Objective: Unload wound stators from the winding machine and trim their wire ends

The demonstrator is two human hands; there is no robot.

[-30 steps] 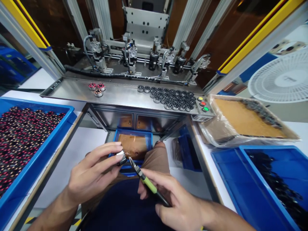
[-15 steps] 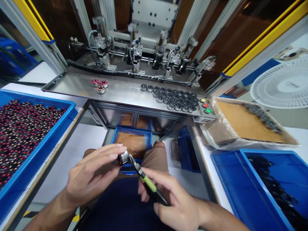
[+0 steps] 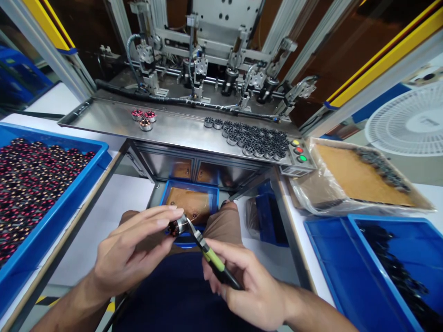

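Between the thumb and fingers of my left hand (image 3: 134,246) is a small round motor stator (image 3: 177,226), a silvery ring with dark and coppery parts inside. My right hand (image 3: 247,279) grips a pair of pliers (image 3: 213,259) with green and black handles. The tips of the pliers reach up to the right side of the stator; whether they touch it I cannot tell. Both hands are above my lap. On the metal ledge beyond, red and copper wound stators (image 3: 145,123) sit in a small group, and many black ring parts (image 3: 258,138) stand to the right.
At left, a blue bin (image 3: 100,150) holds many wound stators. A machine with fixtures (image 3: 200,67) stands behind the ledge, with push buttons (image 3: 299,151) at its right end. To the right are a plastic-lined box (image 3: 332,166), blue trays (image 3: 328,258) and a white fan (image 3: 411,120).
The view has shifted slightly. My hands stay almost in place, with the stator tilted a little and the pliers still at its right side.
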